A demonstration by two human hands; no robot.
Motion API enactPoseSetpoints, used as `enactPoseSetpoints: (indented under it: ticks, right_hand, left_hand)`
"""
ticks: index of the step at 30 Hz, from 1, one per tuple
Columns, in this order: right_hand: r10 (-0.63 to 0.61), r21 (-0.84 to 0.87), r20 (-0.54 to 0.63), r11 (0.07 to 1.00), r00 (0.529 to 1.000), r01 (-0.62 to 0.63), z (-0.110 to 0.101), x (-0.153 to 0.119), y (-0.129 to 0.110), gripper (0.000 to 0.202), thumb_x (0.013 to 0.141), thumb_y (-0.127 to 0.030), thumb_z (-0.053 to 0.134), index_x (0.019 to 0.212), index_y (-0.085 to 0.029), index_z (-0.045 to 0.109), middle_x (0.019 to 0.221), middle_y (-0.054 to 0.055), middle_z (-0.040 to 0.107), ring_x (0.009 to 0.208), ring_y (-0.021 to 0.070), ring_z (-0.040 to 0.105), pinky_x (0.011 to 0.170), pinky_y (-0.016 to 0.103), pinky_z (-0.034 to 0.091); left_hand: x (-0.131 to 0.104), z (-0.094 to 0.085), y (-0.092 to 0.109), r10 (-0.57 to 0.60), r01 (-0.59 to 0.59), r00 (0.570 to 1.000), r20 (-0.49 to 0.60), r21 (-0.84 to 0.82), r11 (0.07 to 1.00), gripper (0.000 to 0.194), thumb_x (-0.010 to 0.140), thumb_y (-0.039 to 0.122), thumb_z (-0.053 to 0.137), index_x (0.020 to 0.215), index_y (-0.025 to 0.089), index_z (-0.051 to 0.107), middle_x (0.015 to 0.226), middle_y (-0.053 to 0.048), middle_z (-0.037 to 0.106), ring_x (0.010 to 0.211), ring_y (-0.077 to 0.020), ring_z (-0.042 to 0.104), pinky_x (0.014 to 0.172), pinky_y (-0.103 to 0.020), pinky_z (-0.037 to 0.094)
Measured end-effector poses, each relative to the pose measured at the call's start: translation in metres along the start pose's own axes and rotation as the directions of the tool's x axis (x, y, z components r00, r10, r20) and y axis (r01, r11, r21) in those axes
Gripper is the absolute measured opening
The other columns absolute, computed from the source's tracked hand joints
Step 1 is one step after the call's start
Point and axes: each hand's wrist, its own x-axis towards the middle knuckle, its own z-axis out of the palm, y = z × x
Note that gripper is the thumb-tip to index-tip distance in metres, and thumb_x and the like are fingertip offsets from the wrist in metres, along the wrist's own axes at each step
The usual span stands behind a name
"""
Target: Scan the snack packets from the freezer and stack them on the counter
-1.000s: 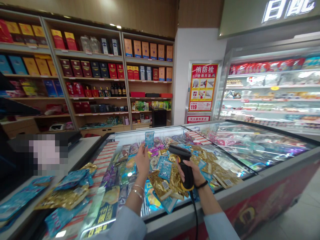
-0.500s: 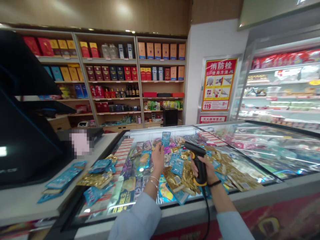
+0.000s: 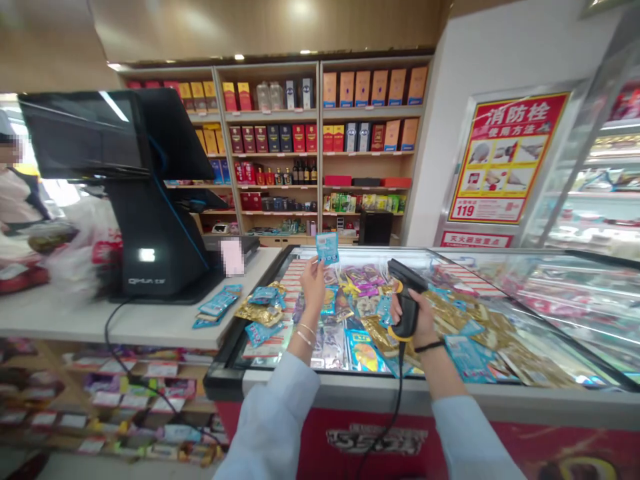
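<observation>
Between the fingertips of my left hand (image 3: 313,280) is a small blue snack packet (image 3: 327,248), held upright above the freezer's glass top. My right hand (image 3: 419,319) is wrapped round the grip of a black and yellow barcode scanner (image 3: 407,297), whose head points left toward the packet. From the scanner's base a black cable (image 3: 397,400) hangs down over the freezer's front. Gold packets (image 3: 505,340) and blue packets (image 3: 467,357) lie loose on the glass right of the scanner. Another mixed pile (image 3: 263,310) lies on the freezer's left end.
The chest freezer (image 3: 280,383) stands before me. To its left, a white counter (image 3: 165,317) bears a checkout terminal (image 3: 160,220), several blue packets (image 3: 219,305) and plastic bags (image 3: 85,247). A person (image 3: 17,187) is at the far left. Shelves of boxes (image 3: 320,147) line the back wall.
My view has turned left, bringing the whole terminal and counter into sight. The blue packet in my left hand is raised higher, and the scanner remains in my right hand.
</observation>
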Motion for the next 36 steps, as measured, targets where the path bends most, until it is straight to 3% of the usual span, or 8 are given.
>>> enactPoseSetpoints:
  ticks: [5,10,13,15,18,23,29,36]
  right_hand:
    - [0.035,0.104,0.101,0.994,0.994,-0.045,0.049,0.023,0.052,0.029,0.079,-0.051,0.064,0.074,-0.024,0.056,0.048,-0.004,0.051,0.036,0.0133,0.046,0.035,0.025,0.04]
    - [0.169,0.124,0.185,0.973,0.968,-0.194,0.078,0.041,0.106,0.031,0.077,-0.051,0.067,0.083,-0.021,0.06,0.048,-0.006,0.052,0.034,0.0128,0.047,0.035,0.024,0.042]
    - [0.188,0.147,0.195,0.965,0.963,-0.218,0.085,0.052,0.127,0.03,0.077,-0.049,0.068,0.085,-0.02,0.061,0.048,-0.006,0.053,0.035,0.0125,0.048,0.034,0.023,0.041]
    - [0.209,0.168,0.19,0.956,0.959,-0.241,0.088,0.058,0.137,0.029,0.078,-0.048,0.067,0.083,-0.02,0.061,0.048,-0.005,0.053,0.035,0.0127,0.049,0.034,0.023,0.041]
    - [0.277,0.184,0.186,0.933,0.943,-0.31,0.092,0.06,0.152,0.029,0.077,-0.048,0.068,0.08,-0.021,0.06,0.048,-0.005,0.052,0.036,0.0129,0.048,0.033,0.023,0.041]
    - [0.416,0.153,0.207,0.88,0.885,-0.45,0.102,0.052,0.172,0.032,0.075,-0.051,0.07,0.076,-0.021,0.061,0.048,-0.004,0.054,0.037,0.0133,0.049,0.033,0.024,0.04]
    - [0.51,0.063,0.265,0.838,0.818,-0.543,0.107,0.046,0.179,0.042,0.074,-0.058,0.068,0.061,-0.02,0.054,0.046,-0.002,0.052,0.035,0.0113,0.047,0.034,0.023,0.04]
    - [0.487,0.069,0.236,0.855,0.841,-0.514,0.115,0.042,0.174,0.038,0.075,-0.055,0.068,0.063,-0.02,0.057,0.045,-0.003,0.052,0.035,0.0117,0.046,0.033,0.024,0.039]
  left_hand:
    - [0.028,-0.099,0.003,0.043,-0.038,0.994,-0.097,0.052,0.998,0.037,0.087,0.045,0.064,0.108,0.015,0.064,0.103,-0.011,0.076,0.092,-0.0208,0.074,0.086,-0.035,0.061]
    - [0.05,-0.211,-0.004,-0.076,0.141,0.963,-0.259,0.243,0.96,0.027,0.087,0.029,0.059,0.109,0.013,0.063,0.09,-0.008,0.076,0.071,-0.0178,0.073,0.077,-0.034,0.06]
    - [0.056,-0.261,-0.006,-0.138,0.274,0.942,-0.305,0.466,0.841,0.029,0.088,0.025,0.056,0.112,0.012,0.065,0.095,-0.011,0.077,0.076,-0.0199,0.073,0.078,-0.034,0.058]
    - [0.055,-0.281,-0.005,-0.134,0.325,0.934,-0.331,0.632,0.703,0.03,0.09,0.026,0.055,0.112,0.012,0.068,0.1,-0.014,0.076,0.088,-0.0245,0.074,0.083,-0.036,0.056]
    - [0.049,-0.292,-0.003,-0.102,0.369,0.925,-0.365,0.806,0.462,0.033,0.092,0.028,0.052,0.116,0.012,0.069,0.108,-0.019,0.075,0.104,-0.032,0.069,0.09,-0.042,0.052]
    - [0.032,-0.279,-0.003,-0.018,0.406,0.912,-0.409,0.897,0.176,0.04,0.096,0.03,0.043,0.123,0.01,0.065,0.109,-0.022,0.071,0.112,-0.0374,0.061,0.092,-0.048,0.045]
    - [0.022,-0.266,-0.008,0.174,0.382,0.909,-0.38,0.924,0.021,0.041,0.096,0.033,0.04,0.121,0.008,0.06,0.123,-0.022,0.06,0.115,-0.0375,0.051,0.09,-0.047,0.042]
    - [0.021,-0.266,-0.013,0.228,0.288,0.936,-0.269,0.956,-0.052,0.043,0.099,0.036,0.033,0.117,0.006,0.06,0.121,-0.022,0.057,0.114,-0.0359,0.05,0.092,-0.047,0.041]
